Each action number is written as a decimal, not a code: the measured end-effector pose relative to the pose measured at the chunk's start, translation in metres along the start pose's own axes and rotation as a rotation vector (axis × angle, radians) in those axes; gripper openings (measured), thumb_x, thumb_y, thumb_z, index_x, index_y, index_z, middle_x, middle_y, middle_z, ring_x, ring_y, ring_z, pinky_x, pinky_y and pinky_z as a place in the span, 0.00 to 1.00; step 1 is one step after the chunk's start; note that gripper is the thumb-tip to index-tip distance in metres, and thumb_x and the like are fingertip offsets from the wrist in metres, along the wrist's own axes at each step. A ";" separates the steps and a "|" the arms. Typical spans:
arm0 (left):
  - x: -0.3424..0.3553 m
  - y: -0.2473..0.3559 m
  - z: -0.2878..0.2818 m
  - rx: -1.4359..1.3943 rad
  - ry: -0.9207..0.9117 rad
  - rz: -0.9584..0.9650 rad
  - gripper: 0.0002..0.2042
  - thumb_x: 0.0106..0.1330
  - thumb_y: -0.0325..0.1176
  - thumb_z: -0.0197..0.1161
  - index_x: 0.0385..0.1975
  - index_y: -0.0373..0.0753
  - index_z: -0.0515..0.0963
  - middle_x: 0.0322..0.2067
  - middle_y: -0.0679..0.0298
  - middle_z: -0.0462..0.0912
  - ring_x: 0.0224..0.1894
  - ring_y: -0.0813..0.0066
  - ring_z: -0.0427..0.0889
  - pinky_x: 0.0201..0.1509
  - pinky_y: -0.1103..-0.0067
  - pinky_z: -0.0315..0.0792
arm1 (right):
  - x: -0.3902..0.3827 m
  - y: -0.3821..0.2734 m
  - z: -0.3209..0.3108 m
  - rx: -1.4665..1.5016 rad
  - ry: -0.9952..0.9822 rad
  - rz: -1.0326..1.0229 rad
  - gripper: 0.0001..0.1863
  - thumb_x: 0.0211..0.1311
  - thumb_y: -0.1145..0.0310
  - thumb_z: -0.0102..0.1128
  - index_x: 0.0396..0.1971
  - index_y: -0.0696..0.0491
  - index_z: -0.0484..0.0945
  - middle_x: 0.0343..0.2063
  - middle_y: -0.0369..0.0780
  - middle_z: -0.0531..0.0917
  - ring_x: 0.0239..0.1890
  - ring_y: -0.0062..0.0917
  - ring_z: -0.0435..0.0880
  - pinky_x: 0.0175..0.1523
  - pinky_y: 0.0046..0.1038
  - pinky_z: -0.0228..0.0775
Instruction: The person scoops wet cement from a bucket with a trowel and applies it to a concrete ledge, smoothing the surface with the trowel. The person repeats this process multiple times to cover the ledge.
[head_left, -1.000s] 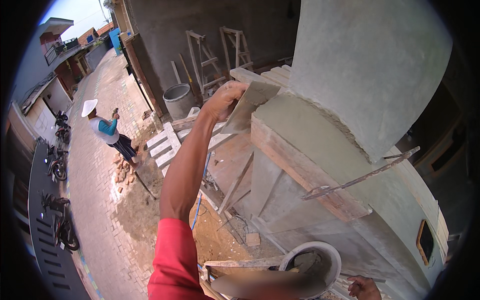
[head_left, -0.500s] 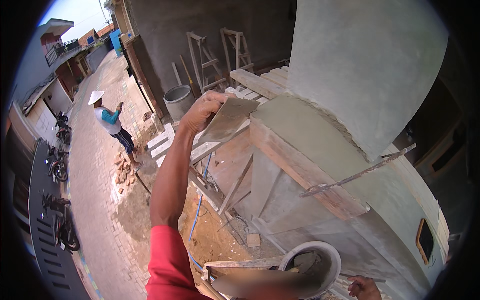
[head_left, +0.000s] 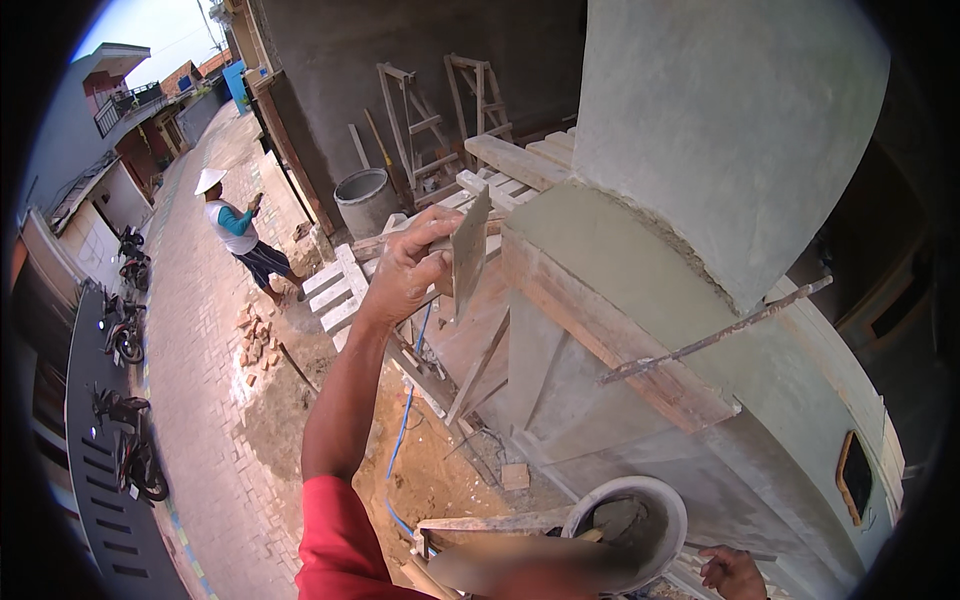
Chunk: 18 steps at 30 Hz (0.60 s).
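My left hand (head_left: 408, 268), at the end of a red-sleeved arm, grips a plastering float (head_left: 469, 252). Its flat, grey-smeared plate is seen nearly edge-on, raised beside the far left end of a curved ledge. Smooth wet mortar (head_left: 640, 250) covers the ledge top, with a wooden form board (head_left: 610, 325) along its near side. Low at the right, my right hand (head_left: 735, 573) is partly cut off by the frame edge; its fingers are loosely bent and apart, with nothing visible in them. Beside it stands a bucket (head_left: 676, 510) with grey mortar inside.
A rusty bar (head_left: 715, 332) crosses the ledge below a curved plastered wall (head_left: 730, 130). Wooden slats (head_left: 340, 290) and trestles (head_left: 412, 120) stand behind. Down on the paved lane are a person in a pale hat (head_left: 235, 225), broken bricks (head_left: 257, 345) and parked motorbikes (head_left: 135, 455).
The float has turned from showing its broad face to nearly edge-on, and my left hand has dropped slightly and rolled with it. My right hand stays low by the bucket.
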<state>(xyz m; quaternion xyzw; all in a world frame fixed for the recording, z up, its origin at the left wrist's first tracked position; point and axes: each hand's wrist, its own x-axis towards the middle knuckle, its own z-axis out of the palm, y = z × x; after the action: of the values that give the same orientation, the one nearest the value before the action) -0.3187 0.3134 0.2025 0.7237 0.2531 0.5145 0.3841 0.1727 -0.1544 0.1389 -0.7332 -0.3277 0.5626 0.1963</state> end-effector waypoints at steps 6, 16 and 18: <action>-0.003 0.011 0.038 0.146 0.124 0.150 0.22 0.59 0.26 0.60 0.56 0.37 0.77 0.48 0.58 0.77 0.51 0.69 0.76 0.57 0.77 0.69 | -0.001 -0.002 -0.002 0.038 -0.004 0.048 0.23 0.72 0.74 0.47 0.66 0.55 0.64 0.58 0.44 0.74 0.58 0.30 0.75 0.65 0.33 0.67; -0.001 0.017 0.089 0.657 0.291 0.221 0.24 0.52 0.21 0.60 0.53 0.35 0.78 0.40 0.52 0.76 0.41 0.57 0.79 0.46 0.73 0.73 | -0.002 -0.018 0.001 -0.087 0.008 0.124 0.24 0.73 0.72 0.46 0.67 0.56 0.62 0.61 0.44 0.72 0.61 0.30 0.72 0.68 0.34 0.63; -0.009 0.015 0.094 0.680 0.306 0.184 0.23 0.52 0.21 0.60 0.52 0.34 0.79 0.39 0.52 0.76 0.39 0.57 0.79 0.44 0.73 0.74 | -0.003 -0.019 0.002 -0.097 0.006 0.129 0.24 0.73 0.72 0.46 0.67 0.56 0.62 0.61 0.44 0.72 0.62 0.31 0.72 0.69 0.34 0.63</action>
<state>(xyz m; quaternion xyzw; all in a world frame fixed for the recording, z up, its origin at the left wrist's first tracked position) -0.2337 0.2697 0.1936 0.7443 0.3978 0.5355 0.0320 0.1657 -0.1426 0.1531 -0.7632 -0.3059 0.5553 0.1249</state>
